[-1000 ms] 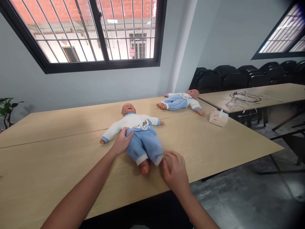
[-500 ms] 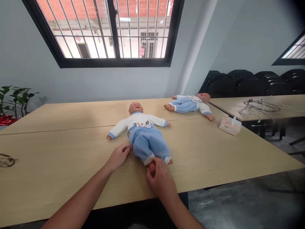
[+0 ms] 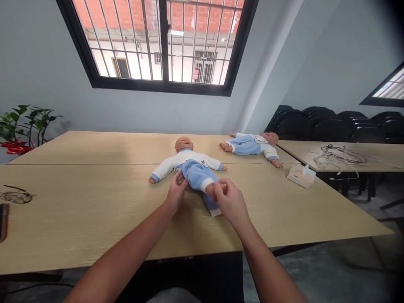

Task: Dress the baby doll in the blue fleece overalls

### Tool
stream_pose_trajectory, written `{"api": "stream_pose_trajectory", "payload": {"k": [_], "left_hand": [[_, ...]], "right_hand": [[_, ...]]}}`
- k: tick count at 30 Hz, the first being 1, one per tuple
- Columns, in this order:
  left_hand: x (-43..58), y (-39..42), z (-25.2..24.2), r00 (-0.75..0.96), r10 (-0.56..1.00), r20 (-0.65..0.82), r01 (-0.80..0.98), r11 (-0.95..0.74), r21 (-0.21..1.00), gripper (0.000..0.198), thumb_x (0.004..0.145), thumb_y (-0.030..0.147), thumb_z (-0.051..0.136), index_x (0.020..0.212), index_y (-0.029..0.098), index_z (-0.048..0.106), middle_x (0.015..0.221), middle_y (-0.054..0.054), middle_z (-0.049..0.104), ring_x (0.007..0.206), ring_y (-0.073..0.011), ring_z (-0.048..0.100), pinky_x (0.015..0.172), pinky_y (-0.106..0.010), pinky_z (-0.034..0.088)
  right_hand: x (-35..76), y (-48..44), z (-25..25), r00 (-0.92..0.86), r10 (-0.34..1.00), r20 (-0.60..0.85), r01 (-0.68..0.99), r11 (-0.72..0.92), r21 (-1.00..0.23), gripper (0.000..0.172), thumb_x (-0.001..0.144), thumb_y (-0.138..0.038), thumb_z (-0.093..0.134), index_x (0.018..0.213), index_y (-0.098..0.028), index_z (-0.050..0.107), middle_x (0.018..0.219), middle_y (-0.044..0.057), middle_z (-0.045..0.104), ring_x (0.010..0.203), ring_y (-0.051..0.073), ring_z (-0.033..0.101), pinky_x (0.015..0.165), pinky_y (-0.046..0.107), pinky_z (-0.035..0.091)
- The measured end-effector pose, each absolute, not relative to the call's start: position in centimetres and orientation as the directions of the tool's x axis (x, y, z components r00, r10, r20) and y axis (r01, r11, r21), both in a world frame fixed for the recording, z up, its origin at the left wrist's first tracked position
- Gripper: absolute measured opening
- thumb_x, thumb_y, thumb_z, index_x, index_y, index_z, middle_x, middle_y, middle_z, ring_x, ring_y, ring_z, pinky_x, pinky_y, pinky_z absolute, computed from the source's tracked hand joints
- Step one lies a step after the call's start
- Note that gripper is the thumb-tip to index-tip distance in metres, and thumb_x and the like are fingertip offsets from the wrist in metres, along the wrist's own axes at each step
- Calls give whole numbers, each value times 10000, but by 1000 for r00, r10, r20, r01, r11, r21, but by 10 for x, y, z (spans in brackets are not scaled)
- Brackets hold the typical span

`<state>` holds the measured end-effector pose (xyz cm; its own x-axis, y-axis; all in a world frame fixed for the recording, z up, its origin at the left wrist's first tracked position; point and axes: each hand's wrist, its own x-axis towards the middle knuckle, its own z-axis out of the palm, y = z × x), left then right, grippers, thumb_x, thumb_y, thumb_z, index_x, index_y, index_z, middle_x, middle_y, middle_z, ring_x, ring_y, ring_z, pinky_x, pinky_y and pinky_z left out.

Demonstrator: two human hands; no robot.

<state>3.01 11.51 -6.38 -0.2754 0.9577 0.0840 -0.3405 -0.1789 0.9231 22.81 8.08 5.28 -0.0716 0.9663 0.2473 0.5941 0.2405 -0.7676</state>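
Currently right hand (image 3: 231,202) fingers pinch the foot of the baby doll in blue fleece trousers (image 3: 192,168); left hand (image 3: 176,191) fingers clamp its hip; best lift gently.

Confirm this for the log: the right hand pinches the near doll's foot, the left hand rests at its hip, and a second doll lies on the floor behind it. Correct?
Not quite. The second doll lies on the table, not the floor, as the head view shows. The rest holds: the right hand pinches the near doll by its foot, and the left hand rests at its hip.

second doll (image 3: 252,144), tissue box (image 3: 300,175), plant (image 3: 25,122)
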Motion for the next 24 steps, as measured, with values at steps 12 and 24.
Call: {"api": "stream_pose_trajectory", "payload": {"k": [12,24], "left_hand": [[43,113,-63,-291,956,27,-338,-129,932,580,810,533,799,1235,177,627,1213,-114,717,950,-196,676,771,-290,514],[14,109,-66,-65,941,333,65,-329,942,510,874,601,726,1146,171,701,1055,-101,782,928,-237,742,812,-356,609]], "right_hand": [[235,82,55,-96,974,203,510,224,-831,261,935,-445,529,965,-219,655,697,33,726,614,228,676,533,295,470],[250,90,51,-46,978,204,508,199,-838,362,939,-539,499,931,-209,647,746,51,711,637,234,644,571,312,455]]}}
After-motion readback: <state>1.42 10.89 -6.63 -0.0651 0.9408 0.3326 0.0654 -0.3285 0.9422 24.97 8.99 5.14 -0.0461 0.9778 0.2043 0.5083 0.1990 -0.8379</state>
